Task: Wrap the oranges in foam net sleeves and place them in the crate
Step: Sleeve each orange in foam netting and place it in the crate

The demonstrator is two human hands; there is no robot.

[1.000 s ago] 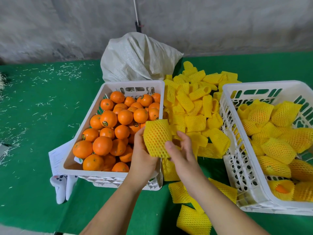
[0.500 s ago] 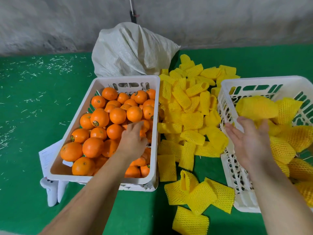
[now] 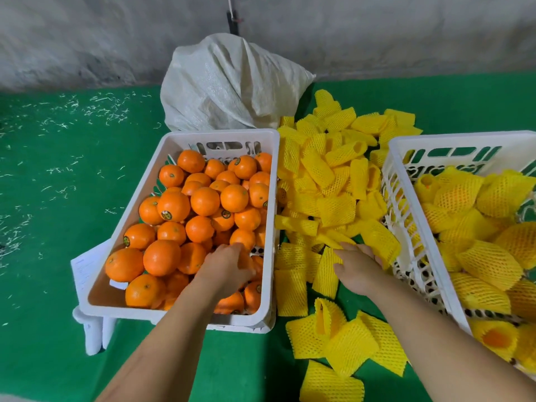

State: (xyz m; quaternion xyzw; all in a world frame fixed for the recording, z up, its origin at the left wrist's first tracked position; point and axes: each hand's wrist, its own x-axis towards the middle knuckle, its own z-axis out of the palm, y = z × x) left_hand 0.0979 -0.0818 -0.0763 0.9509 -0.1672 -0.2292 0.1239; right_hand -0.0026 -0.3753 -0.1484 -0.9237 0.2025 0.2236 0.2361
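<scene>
Two white plastic crates on the green mat. Left crate [image 3: 132,216]: bare oranges [image 3: 204,201], glossy, several with small dark round stickers; roughly thirty visible, heaped. Right crate [image 3: 392,158]: oranges wrapped in yellow foam net sleeves [image 3: 490,264], about a dozen visible. Loose empty sleeves [image 3: 336,208] piled between crates, too many to count. Left hand [image 3: 224,268] curled over an orange at the left crate's near right corner. Right hand [image 3: 358,268] pinches a sleeve.
</scene>
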